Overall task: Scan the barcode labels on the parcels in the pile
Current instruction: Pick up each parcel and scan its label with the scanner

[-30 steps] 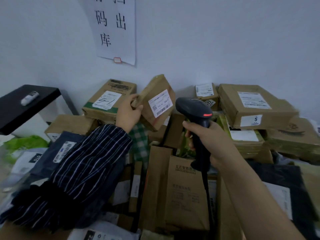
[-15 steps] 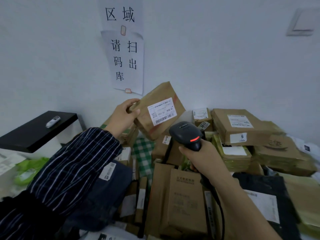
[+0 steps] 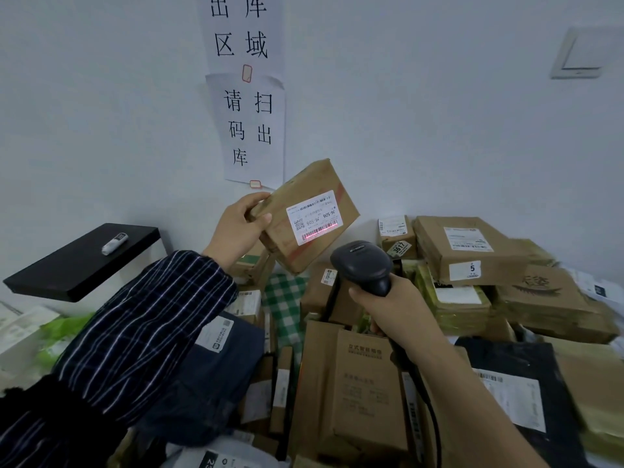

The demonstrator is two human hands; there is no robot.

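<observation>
My left hand (image 3: 238,228) grips the left end of a small brown cardboard parcel (image 3: 304,184), held tilted in the air above the pile. Its white barcode label (image 3: 314,216) faces me, and a red scan line lies across the barcode at the label's lower edge. My right hand (image 3: 395,309) grips the handle of a black barcode scanner (image 3: 361,265), whose head points up at that label from just below and right of the parcel. The scanner's cable runs down along my right forearm.
A pile of brown boxes (image 3: 472,251), dark mailer bags (image 3: 216,383) and a tall carton (image 3: 361,393) fills the floor below. A black shelf (image 3: 77,265) with a small white object stands at the left. Paper signs (image 3: 250,130) hang on the white wall.
My left hand has lifted the parcel higher and turned its label toward the scanner. The scanner has risen under it, and the red line now falls on the barcode. The view has tilted upward.
</observation>
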